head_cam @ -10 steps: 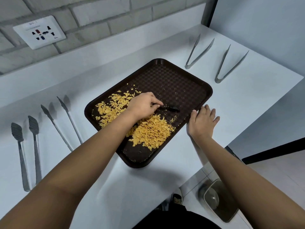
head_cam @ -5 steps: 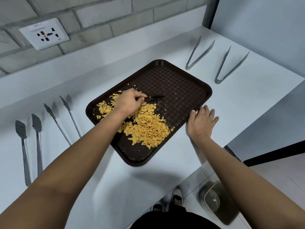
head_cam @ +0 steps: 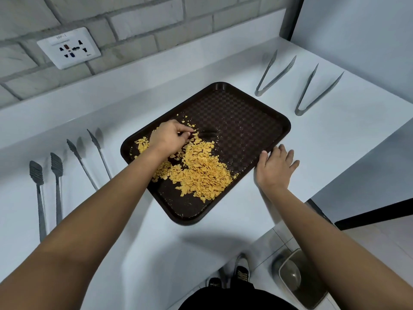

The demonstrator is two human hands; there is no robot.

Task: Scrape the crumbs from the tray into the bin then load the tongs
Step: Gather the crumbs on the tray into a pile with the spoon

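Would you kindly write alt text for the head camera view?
A left hand drags a dark scraper through yellow crumbs on a brown tray, while the right hand steadies its edge. Tongs lie on the white counter; a bin stands on the floor.

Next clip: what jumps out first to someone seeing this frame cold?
The heap of yellow crumbs on the near-left part of the dark brown tray at the counter's middle. The left hand grips a dark scraper over them, while the right hand rests open at the tray's right edge. Metal tongs lie on both sides.
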